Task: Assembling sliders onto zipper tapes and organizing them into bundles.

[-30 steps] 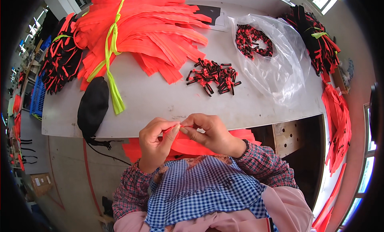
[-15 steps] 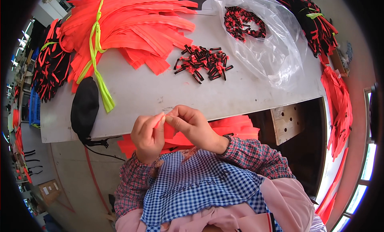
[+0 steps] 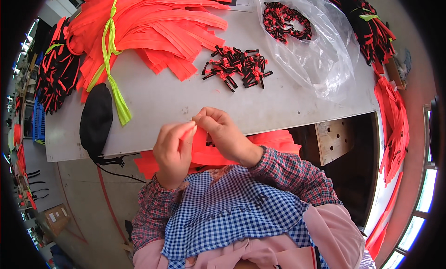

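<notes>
Over the table's near edge, my left hand [image 3: 174, 146] and my right hand [image 3: 223, 132] meet at their fingertips, both closed in a pinch. A coral-red zipper strip [image 3: 200, 141] rises between them toward the fingertips. Whatever lies right at the right fingertips is too small to make out. More coral zipper strips [image 3: 274, 141] lie across my lap, partly under my wrists. Beyond my hands, a loose pile of small black-and-red zipper pulls [image 3: 239, 67] rests on the grey table [image 3: 158, 106].
A large coral strip bundle [image 3: 153, 25], tied with a yellow-green band [image 3: 110, 46], fills the back left. A black oval object with a cord [image 3: 96, 118] lies at the left edge. A clear plastic bag [image 3: 320, 67] holds more pulls. Black-and-red bundles [image 3: 58, 71] hang at the left.
My hands have risen slightly away from my lap, fingertips still together. More of the coral strip shows between them. The whole view has shifted a little.
</notes>
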Motion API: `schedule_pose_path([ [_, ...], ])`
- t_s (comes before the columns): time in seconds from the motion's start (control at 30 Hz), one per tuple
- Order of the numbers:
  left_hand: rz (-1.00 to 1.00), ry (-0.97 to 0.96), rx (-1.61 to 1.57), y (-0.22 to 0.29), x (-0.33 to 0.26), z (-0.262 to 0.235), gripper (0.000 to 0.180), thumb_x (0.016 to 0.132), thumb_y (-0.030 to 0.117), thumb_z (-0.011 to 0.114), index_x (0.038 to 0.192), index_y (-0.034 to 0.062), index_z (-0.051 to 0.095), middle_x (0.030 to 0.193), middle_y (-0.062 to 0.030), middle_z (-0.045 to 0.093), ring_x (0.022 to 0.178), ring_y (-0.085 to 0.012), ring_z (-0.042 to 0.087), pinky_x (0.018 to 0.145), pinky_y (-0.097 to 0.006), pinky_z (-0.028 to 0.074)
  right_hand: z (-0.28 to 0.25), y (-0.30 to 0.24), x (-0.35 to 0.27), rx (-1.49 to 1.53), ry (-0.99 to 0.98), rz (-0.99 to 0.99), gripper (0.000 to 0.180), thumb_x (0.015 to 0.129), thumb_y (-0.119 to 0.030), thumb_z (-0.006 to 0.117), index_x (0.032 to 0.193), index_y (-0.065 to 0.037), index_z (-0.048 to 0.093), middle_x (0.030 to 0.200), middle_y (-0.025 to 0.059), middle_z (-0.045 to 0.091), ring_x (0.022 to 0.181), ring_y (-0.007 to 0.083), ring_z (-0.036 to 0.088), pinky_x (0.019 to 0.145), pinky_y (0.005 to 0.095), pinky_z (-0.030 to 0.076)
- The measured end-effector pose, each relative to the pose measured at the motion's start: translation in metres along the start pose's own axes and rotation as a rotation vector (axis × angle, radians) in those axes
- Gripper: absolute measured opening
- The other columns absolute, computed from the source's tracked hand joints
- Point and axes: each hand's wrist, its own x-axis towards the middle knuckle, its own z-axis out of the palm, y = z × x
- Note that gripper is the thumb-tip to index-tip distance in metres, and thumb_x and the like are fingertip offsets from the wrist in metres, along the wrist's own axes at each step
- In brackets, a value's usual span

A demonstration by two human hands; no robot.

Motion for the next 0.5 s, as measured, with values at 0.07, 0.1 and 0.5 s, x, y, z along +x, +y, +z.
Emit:
schedule_pose_path([
  [0.07,-0.113,0.0,-0.101,-0.007,-0.002,-0.003,0.017,0.088,0.0,0.07,0.105,0.0016,0.068,0.095,-0.0107,0.065,0.084,-0.0239,0.065,0.071,-0.033,0.054,-0.009,-0.011,0.016,-0.126,-0.066,0.058,0.026,0.101,-0.026,0.058,0.093,-0.002,0.061,0.081,-0.0029,0.06,0.074,0.0049,0.057,0.058,0.0247,0.048],
  [0.1,-0.149,-0.024,-0.128,-0.008,-0.003,-0.007,0.017,0.089,0.0,0.069,0.105,0.0012,0.068,0.095,-0.0099,0.065,0.084,-0.0215,0.065,0.071,-0.031,0.053,-0.025,-0.008,0.033,-0.297,-0.073,-0.033,0.025,0.098,-0.027,0.063,0.096,-0.002,0.064,0.081,0.0011,0.065,0.073,0.0129,0.063,0.064,0.029,0.052],
  [0.5,-0.314,0.061,-0.281,-0.011,-0.001,-0.02,0.019,0.09,-0.001,0.068,0.109,0.0,0.067,0.1,-0.0057,0.064,0.089,-0.0115,0.062,0.071,-0.023,0.05,-0.12,-0.022,0.108,-1.884,0.181,-0.452,0.011,0.088,-0.009,0.056,0.092,-0.002,0.063,0.099,0.0146,0.062,0.09,0.0344,0.065,0.076,0.045,0.056],
])
